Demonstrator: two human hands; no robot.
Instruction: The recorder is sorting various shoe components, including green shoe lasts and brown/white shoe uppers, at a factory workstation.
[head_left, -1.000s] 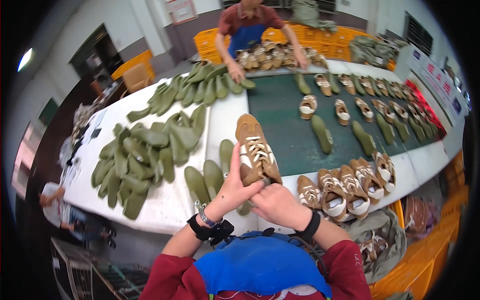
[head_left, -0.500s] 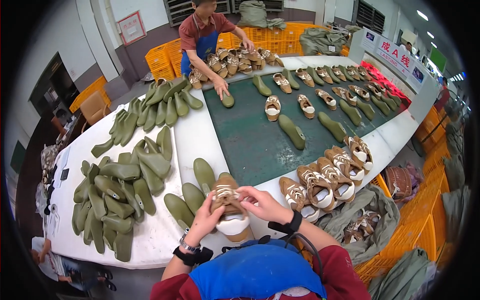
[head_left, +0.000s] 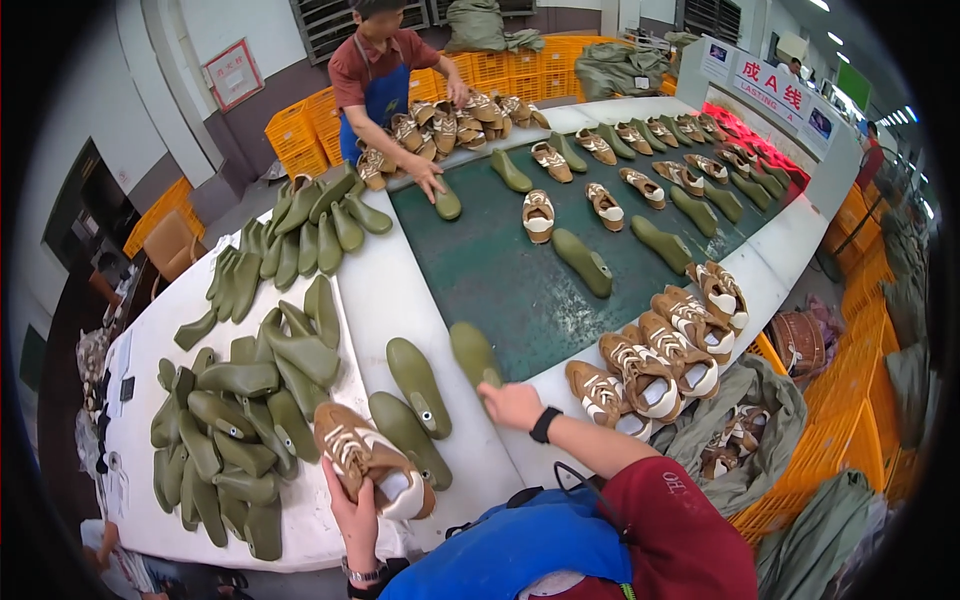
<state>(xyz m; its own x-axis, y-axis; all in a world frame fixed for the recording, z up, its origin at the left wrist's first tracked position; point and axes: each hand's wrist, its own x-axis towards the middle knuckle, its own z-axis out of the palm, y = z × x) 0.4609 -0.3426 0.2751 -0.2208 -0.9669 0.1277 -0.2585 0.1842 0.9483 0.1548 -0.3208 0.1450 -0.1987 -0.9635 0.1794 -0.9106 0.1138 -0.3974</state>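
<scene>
At the far left, behind a chair [head_left: 172, 245]: one orange crate [head_left: 160, 213], contents not visible.

Next, on the white counter [head_left: 390, 310]: a loose pile of green shoe forms [head_left: 238, 455]; beyond it, a second cluster of green forms [head_left: 308, 240].

Behind that cluster: stacked orange crates [head_left: 300, 140], contents not made out.

Left hand [head_left: 355, 515]: grip filled, holding one brown shoe [head_left: 350, 445] with white laces and a pale lining. Shoe just beside the pile's right edge, toe pointing up and left, opening toward the lower right.

Right of the shoe, on the counter: two green forms [head_left: 415, 385], side by side.

Across the counter: a co-worker's hand [head_left: 425, 175] on a single green form [head_left: 447, 205], near a heap of brown shoes [head_left: 440, 130].

Right hand [head_left: 512, 405]: fingers at the near end of one green form [head_left: 472, 350], at the edge of the dark green mat [head_left: 520, 330]; whether the grip closes on it cannot be told.

On the mat: rows of brown shoes and green forms.

Behind the counter: more orange crates [head_left: 535, 70], with a grey-green sack [head_left: 620, 72] by them.

Near right edge of the counter: a row of brown shoes [head_left: 655, 370].

Below that row: an open grey-green cloth [head_left: 780, 450], containing brown shoes [head_left: 738, 440], beside orange crates [head_left: 840, 440].
</scene>
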